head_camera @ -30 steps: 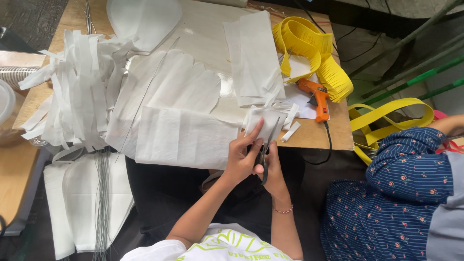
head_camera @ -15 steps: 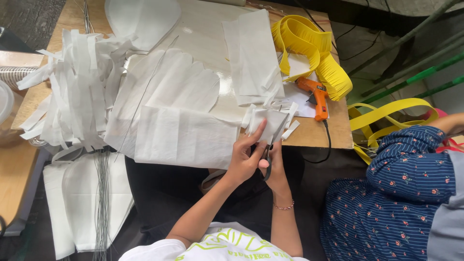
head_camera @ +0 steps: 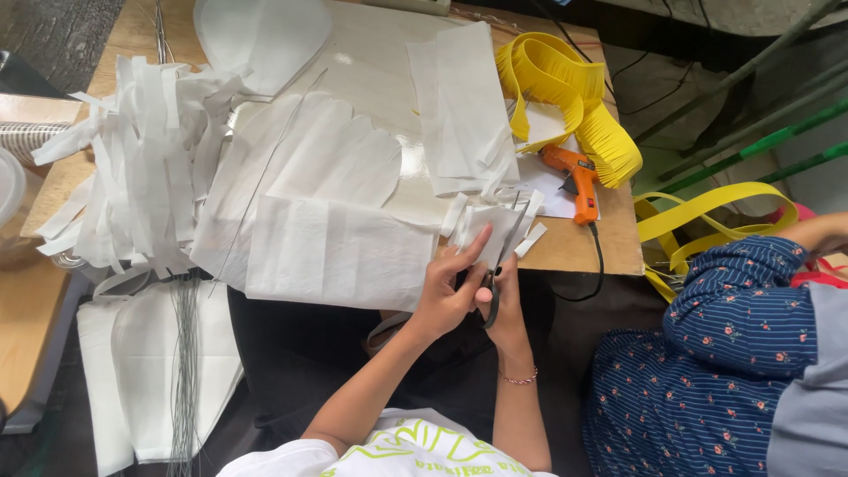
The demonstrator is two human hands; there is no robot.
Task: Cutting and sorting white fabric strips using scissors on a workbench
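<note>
My left hand [head_camera: 448,291] pinches a small folded piece of white paper [head_camera: 488,231] at the table's front edge. My right hand [head_camera: 503,309] grips dark-handled scissors [head_camera: 497,278] whose blades run up into that paper. Loose cut strips stick out around the paper. Both hands sit close together over my dark lap.
Wooden table [head_camera: 371,53] carries large white sheets [head_camera: 336,247], a heap of white strips [head_camera: 141,159], a folded stack [head_camera: 464,106], a yellow fringe roll [head_camera: 565,97] and an orange glue gun [head_camera: 579,181]. Wires [head_camera: 184,371] hang at left. A person in a blue floral sleeve [head_camera: 733,309] sits at right.
The scissors' blades have pushed slightly further up into the white paper; both hands stay in nearly the same place.
</note>
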